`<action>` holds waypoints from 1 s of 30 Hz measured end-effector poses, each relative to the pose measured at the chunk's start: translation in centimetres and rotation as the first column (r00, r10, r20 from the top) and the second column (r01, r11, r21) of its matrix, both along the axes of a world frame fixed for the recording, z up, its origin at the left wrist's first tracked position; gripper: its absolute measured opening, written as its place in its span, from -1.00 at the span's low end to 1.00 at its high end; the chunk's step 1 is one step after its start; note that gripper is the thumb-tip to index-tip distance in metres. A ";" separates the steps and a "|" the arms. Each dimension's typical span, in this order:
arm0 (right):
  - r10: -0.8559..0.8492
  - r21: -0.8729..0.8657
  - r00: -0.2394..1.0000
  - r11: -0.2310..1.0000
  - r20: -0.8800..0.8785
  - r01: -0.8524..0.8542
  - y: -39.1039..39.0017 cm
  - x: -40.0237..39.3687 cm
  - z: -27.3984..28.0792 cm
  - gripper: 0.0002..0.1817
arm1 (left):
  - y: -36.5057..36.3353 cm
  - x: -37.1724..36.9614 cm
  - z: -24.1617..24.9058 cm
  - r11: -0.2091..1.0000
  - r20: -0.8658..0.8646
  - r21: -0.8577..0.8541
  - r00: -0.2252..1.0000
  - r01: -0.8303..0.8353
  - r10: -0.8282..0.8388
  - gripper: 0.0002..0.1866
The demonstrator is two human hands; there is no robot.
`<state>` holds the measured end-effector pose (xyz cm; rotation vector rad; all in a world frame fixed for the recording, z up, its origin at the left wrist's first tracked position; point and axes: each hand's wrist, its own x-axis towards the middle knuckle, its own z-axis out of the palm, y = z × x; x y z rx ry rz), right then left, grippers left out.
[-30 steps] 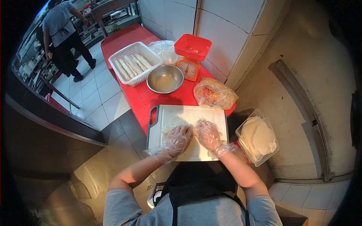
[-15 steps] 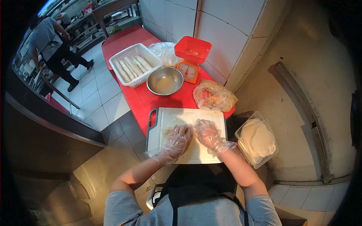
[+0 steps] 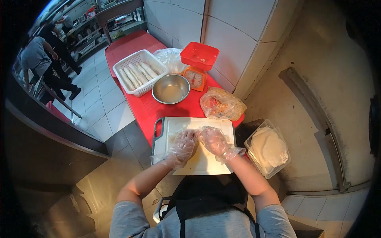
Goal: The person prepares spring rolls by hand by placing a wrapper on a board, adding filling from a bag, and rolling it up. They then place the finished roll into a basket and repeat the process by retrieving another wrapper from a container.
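Both my hands wear clear plastic gloves and work close together on the white cutting board [image 3: 210, 164]. My left hand [image 3: 185, 143] is curled over the board's middle, palm down. Right beside it, my right hand [image 3: 214, 141] has its fingers bent under. A thin pale wrapper [image 3: 173, 137] shows faintly at the edge of my left hand; the rest of it is hidden beneath my fingers. To the right of the board, a clear plastic box holds a stack of round pale wrappers [image 3: 270, 146].
On the red table [image 3: 139, 109] are a white basket [image 3: 139, 92] of pale rolls, a steel bowl [image 3: 171, 89], an orange scale [image 3: 194, 78] with a red pan, and a bag of shredded filling [image 3: 222, 104]. Two people [image 3: 37, 57] stand bent at far left.
My hands stay together over the board with only slight finger movement. The view has shifted a little. At far left, a second person in dark clothes has come into view.
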<state>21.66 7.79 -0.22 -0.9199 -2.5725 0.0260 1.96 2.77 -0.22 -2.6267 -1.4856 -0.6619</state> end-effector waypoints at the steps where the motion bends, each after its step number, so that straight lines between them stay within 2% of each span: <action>1: -0.013 0.034 0.997 0.999 -0.069 0.015 -0.5 -0.2 0.0 -0.69 | 0.6 -0.6 -0.1 0.998 -0.065 -0.050 0.997 0.026 -0.029 -0.50; 2: -0.023 0.069 0.990 0.997 -0.140 0.033 -1.3 -0.4 0.0 -0.69 | 1.2 -1.0 -0.2 0.994 -0.129 -0.099 0.990 0.049 -0.061 -0.49; 3: -0.028 0.101 0.978 0.994 -0.209 0.050 -1.7 -0.5 0.2 -0.70 | 1.7 -1.0 0.5 0.984 -0.114 -0.177 0.992 0.028 -0.049 -0.48; 5: 0.000 0.046 0.974 0.999 -0.225 0.011 -1.8 -0.2 0.5 -0.71 | 1.7 -0.4 1.8 0.940 -0.086 -0.341 0.996 -0.012 -0.019 -0.46; 7: 0.006 -0.023 0.975 1.000 -0.224 -0.012 -1.4 -0.2 1.4 -0.75 | 0.7 0.7 0.3 0.997 -0.075 -0.020 0.994 -0.075 0.074 -0.44; 8: 0.045 -0.048 0.984 0.997 -0.170 -0.053 -0.4 -0.1 1.1 -0.77 | 0.3 1.4 -0.4 0.984 -0.062 0.144 0.991 -0.105 0.115 -0.43; 9: 0.082 -0.075 0.990 0.993 -0.116 -0.091 1.1 0.1 0.1 -0.78 | 0.0 1.9 -0.4 0.988 0.010 0.125 0.996 -0.086 0.086 -0.41; 10: 0.121 -0.103 0.991 0.987 -0.063 -0.127 2.3 0.3 -0.9 -0.80 | 0.2 1.9 -0.3 0.991 0.008 0.093 0.996 -0.092 0.092 -0.41; 11: 0.119 -0.230 0.974 0.959 -0.193 -0.163 3.1 0.6 -1.9 -0.75 | 0.2 1.9 -0.3 0.993 0.007 0.058 0.995 -0.099 0.099 -0.42; 12: 0.098 -0.138 0.983 0.983 -0.155 -0.120 3.1 0.2 -1.6 -0.76 | 0.3 1.8 -0.3 0.994 0.007 0.025 0.994 -0.105 0.105 -0.43; 14: 0.040 0.053 0.995 0.998 -0.088 -0.036 2.2 -0.7 0.1 -0.79 | 1.3 1.4 0.3 0.977 -0.026 -0.190 0.995 -0.101 0.098 -0.45; 17: -0.092 0.121 0.970 0.985 -0.223 0.121 -0.9 -1.8 1.8 -0.79 | 3.2 1.1 2.7 0.895 -0.061 -0.436 0.995 -0.096 0.077 -0.43; 18: -0.068 0.112 0.968 0.989 -0.240 0.097 -0.7 -1.5 1.5 -0.80 | 3.4 1.1 3.2 0.856 -0.073 -0.508 0.995 -0.093 0.065 -0.41; 20: -0.031 0.092 0.961 0.994 -0.274 0.058 -0.5 -0.5 0.8 -0.81 | 2.6 1.8 -0.3 0.980 0.052 -0.150 0.989 -0.129 0.138 -0.42; 21: -0.002 0.071 0.968 0.997 -0.252 0.021 -0.1 -0.2 1.0 -0.82 | 2.2 2.3 -1.6 0.986 0.126 0.042 0.980 -0.160 0.154 -0.43; 25: 0.075 -0.029 0.982 0.996 -0.174 -0.081 3.1 0.6 0.2 -0.85 | 1.3 3.0 -1.4 0.991 0.103 0.084 0.990 -0.106 0.097 -0.45; 26: 0.007 -0.126 0.986 0.992 -0.166 -0.028 4.2 0.7 -2.3 -0.86 | 1.9 2.6 -1.2 0.989 0.068 0.097 0.993 -0.107 0.101 -0.47; 27: -0.059 -0.144 0.988 0.989 -0.144 0.038 4.9 0.9 -4.3 -0.86 | 2.6 2.3 -1.0 0.988 0.033 0.110 0.994 -0.109 0.106 -0.49; 28: -0.104 -0.114 0.988 0.989 -0.113 0.091 4.6 0.1 -2.7 -0.86 | 3.3 2.1 -0.8 0.995 0.029 0.025 0.995 -0.094 0.093 -0.52; 29: -0.077 0.146 0.997 0.986 -0.005 0.077 3.9 0.0 -0.9 -0.87 | 4.2 1.9 -0.6 0.995 0.023 -0.057 0.997 -0.077 0.079 -0.54; 30: -0.073 0.118 0.993 0.990 -0.094 0.083 3.0 -0.8 0.8 -0.87 | 4.9 1.8 -0.3 0.989 0.018 -0.136 0.998 -0.058 0.061 -0.57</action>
